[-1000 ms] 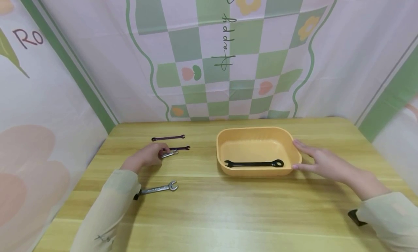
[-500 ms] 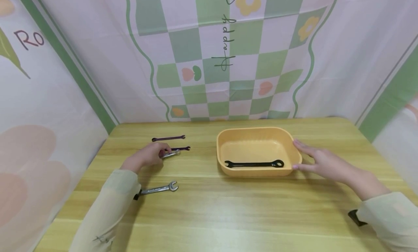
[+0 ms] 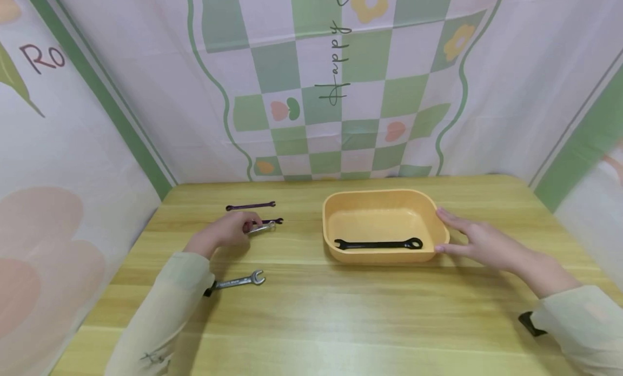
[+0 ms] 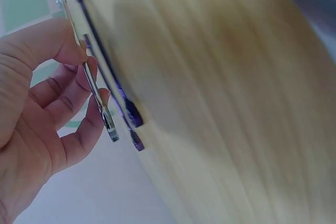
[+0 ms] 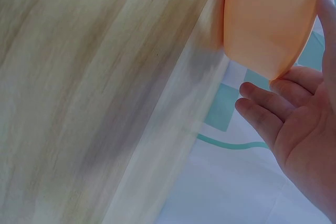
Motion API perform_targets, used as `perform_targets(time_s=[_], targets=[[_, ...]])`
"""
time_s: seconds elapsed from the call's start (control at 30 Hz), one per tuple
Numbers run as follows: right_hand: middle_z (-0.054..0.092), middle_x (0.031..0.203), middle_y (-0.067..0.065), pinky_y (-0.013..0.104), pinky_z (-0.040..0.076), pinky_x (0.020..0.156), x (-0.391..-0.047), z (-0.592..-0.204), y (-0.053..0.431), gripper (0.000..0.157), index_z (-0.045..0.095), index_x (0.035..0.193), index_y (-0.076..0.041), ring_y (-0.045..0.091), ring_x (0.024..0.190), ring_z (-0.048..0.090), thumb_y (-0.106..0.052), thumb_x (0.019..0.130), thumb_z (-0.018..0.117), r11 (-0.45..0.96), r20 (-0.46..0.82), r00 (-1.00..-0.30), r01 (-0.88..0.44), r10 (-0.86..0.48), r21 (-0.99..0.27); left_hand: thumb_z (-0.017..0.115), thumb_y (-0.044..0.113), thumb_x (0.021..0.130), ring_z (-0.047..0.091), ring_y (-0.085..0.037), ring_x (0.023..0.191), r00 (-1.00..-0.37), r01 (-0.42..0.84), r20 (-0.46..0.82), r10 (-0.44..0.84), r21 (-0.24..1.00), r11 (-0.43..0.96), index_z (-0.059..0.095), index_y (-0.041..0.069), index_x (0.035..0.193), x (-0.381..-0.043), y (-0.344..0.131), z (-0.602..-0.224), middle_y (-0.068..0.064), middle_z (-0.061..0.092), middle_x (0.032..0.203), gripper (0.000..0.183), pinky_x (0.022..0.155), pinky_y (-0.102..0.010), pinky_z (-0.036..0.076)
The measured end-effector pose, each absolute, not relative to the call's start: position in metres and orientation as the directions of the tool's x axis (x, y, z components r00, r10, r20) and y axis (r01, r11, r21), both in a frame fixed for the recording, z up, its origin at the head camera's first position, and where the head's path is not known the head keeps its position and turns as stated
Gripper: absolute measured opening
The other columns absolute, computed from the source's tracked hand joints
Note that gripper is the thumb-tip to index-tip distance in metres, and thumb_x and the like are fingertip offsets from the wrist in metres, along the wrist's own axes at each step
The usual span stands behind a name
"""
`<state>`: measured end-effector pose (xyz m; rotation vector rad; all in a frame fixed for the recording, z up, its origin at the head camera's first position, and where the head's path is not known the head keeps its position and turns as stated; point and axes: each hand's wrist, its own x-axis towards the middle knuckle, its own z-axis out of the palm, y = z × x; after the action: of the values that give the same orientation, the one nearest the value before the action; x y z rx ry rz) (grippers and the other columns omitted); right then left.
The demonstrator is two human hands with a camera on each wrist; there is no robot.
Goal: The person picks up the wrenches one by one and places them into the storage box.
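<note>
My left hand [image 3: 227,229] pinches a small silver combination wrench [image 3: 264,228] between thumb and fingers. In the left wrist view that wrench [image 4: 92,80] slants across the fingertips, close over the table. Just beyond it lies a purple wrench [image 3: 276,221], partly hidden by the hand. A second purple wrench [image 3: 250,205] is farther back, roughly parallel. My right hand [image 3: 486,246] rests against the right end of a yellow-orange plastic bin [image 3: 379,256], thumb and fingers spread and fairly straight. Inside the bin, along its near wall, lies a black combination wrench [image 3: 377,245].
A larger silver wrench [image 3: 238,282] lies on the wooden table [image 3: 340,316] nearer me, its left end hidden behind my left sleeve [image 3: 180,295]. Patterned cloth [image 3: 321,132] hangs behind the table and at both sides.
My left hand has shifted slightly right with the small silver wrench, and more of the wrench now overlaps the nearer purple one. The right hand and bin stay put.
</note>
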<state>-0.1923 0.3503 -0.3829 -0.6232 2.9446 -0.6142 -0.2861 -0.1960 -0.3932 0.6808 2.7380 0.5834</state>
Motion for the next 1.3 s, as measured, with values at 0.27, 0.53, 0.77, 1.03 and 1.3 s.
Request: perform_targets(time_s=[0.27,0.53,0.77,1.03,1.3], targets=[[0.027,0.158,0.031,0.070,0.032,0.106,-0.194,-0.386,0.352,0.092,0.026,0.158,0.005,0.060,0.132,0.038,-0.045,0.095,0.071,0.841,0.018,-0.918,-0.371,-0.397,-0.394,0.064,-0.016,0.075,0.062,-0.025,0.090,-0.851,0.415,-0.096,0.516,0.478,0.774,0.069,0.003,0.121,-0.290,-0.193,-0.381,-0.015,0.066,0.102,0.050,0.081,-0.040,0.055],[0.027,0.159,0.031,0.070,0.031,0.107,-0.194,-0.382,0.351,0.091,0.027,0.158,0.005,0.060,0.134,0.037,-0.044,0.095,0.071,0.841,0.018,-0.918,-0.370,-0.395,-0.394,0.068,-0.014,0.074,0.062,-0.024,0.090,-0.838,0.456,-0.064,0.542,0.464,0.760,0.070,0.000,0.121,-0.291,-0.193,-0.374,-0.014,0.067,0.100,0.049,0.083,-0.041,0.055],[0.028,0.158,0.032,0.070,0.032,0.106,-0.192,-0.381,0.350,0.092,0.027,0.158,0.005,0.060,0.133,0.038,-0.045,0.095,0.071,0.844,0.011,-0.918,-0.368,-0.395,-0.390,0.069,-0.013,0.073,0.062,-0.023,0.089,-0.831,0.473,-0.039,0.554,0.473,0.743,0.070,-0.001,0.120,-0.290,-0.191,-0.371,-0.014,0.067,0.099,0.049,0.082,-0.041,0.055],[0.028,0.158,0.032,0.070,0.032,0.106,-0.192,-0.382,0.351,0.092,0.027,0.158,0.005,0.060,0.133,0.038,-0.046,0.095,0.071,0.842,0.011,-0.919,-0.366,-0.394,-0.396,0.069,-0.013,0.078,0.064,-0.024,0.091,-0.811,0.487,-0.076,0.580,0.462,0.741,0.072,0.002,0.118,-0.288,-0.177,-0.367,-0.015,0.068,0.101,0.043,0.082,-0.039,0.055],[0.028,0.158,0.032,0.070,0.032,0.106,-0.193,-0.384,0.351,0.091,0.028,0.157,0.006,0.060,0.134,0.037,-0.044,0.095,0.072,0.837,0.018,-0.916,-0.374,-0.400,-0.400,0.067,-0.010,0.080,0.063,-0.022,0.091,-0.789,0.526,-0.093,0.608,0.409,0.745,0.073,0.004,0.118,-0.289,-0.162,-0.368,-0.011,0.069,0.102,0.041,0.082,-0.038,0.054]])
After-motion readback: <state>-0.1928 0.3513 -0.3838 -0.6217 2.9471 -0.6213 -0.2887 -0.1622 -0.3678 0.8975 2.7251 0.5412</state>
